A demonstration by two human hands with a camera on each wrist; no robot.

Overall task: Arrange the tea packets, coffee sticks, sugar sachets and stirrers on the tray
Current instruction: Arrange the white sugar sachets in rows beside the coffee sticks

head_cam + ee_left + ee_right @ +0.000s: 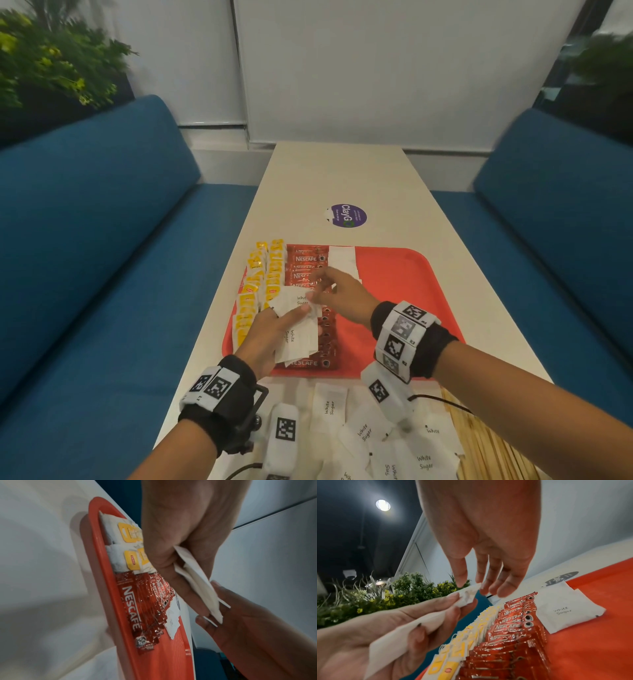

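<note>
The left hand (265,337) grips a fanned bundle of sugar sachets (297,334) above the red tray (394,274), fingers curled round it. The right hand (337,294) pinches the top sachet's far corner between thumb and fingertips (503,589). Beneath them lie the coffee sticks (308,265), with tea packets (263,274) to their left. More loose sachets (363,435) and the stirrers (479,442) lie on the desk (342,178) near the wrists.
</note>
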